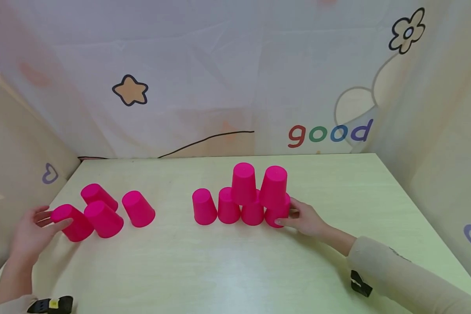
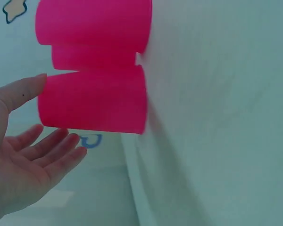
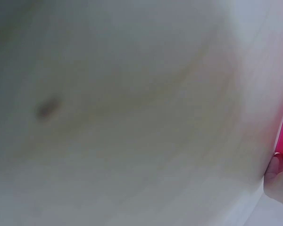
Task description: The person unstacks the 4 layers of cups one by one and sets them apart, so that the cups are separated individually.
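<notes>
Several pink cups stand upside down at the left of the table; my left hand (image 1: pixel 33 233) is beside the leftmost cup (image 1: pixel 72 223). In the left wrist view, the thumb lies at the edge of that cup (image 2: pixel 94 101) and the relaxed fingers (image 2: pixel 52 150) spread beneath it, not curled round it. Right of the middle, a row of pink cups bears two more, an upper cup (image 1: pixel 244 183) and another upper cup (image 1: pixel 274 186). My right hand (image 1: pixel 306 220) grips the row's rightmost cup (image 1: pixel 278 214), thumb in front; its far fingers are partly hidden.
Another pink cup (image 1: pixel 138 209) stands just right of the left cluster. The row's leftmost cup (image 1: pixel 204 207) has nothing on top. A pale table (image 1: pixel 227 274) lies under everything, with a printed cloth (image 1: pixel 204 74) behind and at both sides.
</notes>
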`<state>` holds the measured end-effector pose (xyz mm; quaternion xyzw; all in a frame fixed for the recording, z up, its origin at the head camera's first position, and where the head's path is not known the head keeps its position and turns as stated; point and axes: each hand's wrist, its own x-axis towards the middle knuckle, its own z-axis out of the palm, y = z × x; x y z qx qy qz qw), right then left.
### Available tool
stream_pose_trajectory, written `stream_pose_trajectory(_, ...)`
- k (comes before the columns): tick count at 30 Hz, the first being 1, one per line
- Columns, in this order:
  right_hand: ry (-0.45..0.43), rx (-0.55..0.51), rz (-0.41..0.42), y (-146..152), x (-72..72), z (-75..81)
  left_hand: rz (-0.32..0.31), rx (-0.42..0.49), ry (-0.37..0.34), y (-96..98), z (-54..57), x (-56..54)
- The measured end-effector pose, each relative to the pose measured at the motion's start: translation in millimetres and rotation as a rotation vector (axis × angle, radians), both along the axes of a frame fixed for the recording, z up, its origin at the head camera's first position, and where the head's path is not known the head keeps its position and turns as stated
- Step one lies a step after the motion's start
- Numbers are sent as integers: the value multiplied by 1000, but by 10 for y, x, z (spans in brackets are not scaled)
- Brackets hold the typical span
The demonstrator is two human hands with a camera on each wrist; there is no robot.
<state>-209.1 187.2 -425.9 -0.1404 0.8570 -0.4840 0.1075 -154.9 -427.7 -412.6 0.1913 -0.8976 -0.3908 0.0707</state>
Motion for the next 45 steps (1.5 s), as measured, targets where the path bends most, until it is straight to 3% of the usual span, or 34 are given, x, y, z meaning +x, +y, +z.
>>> stream_pose_trajectory(2, 4, 2, 0, 1, 4, 4, 19, -16, 10, 251, 258, 104)
stream_pose_trajectory(4, 3, 4, -1, 5, 6, 7, 16, -56, 27, 398, 403, 155)
stream_pose_trajectory(11, 4, 3, -3, 0, -3, -1, 7, -189, 125, 786, 669, 182)
stream_pose_trajectory(19, 11, -3, 1, 7, -2, -1, -116, -150, 314, 1320, 859, 99)
stream_pose_trajectory(24, 3, -6, 0, 3, -4, -7, -211, -131, 408, 1613, 899, 35)
stream_pose_trajectory(30, -5, 1, -4, -4, 1, -5, -325, -56, 512, 1888, 868, -41)
stream_pose_trajectory(39, 17, -1, 6, -6, 9, 17, -459, 3, 534, 2258, 780, -158)
stream_pose_trajectory(45, 12, -2, 5, -4, 13, 23, -564, 74, 505, 2529, 783, -224)
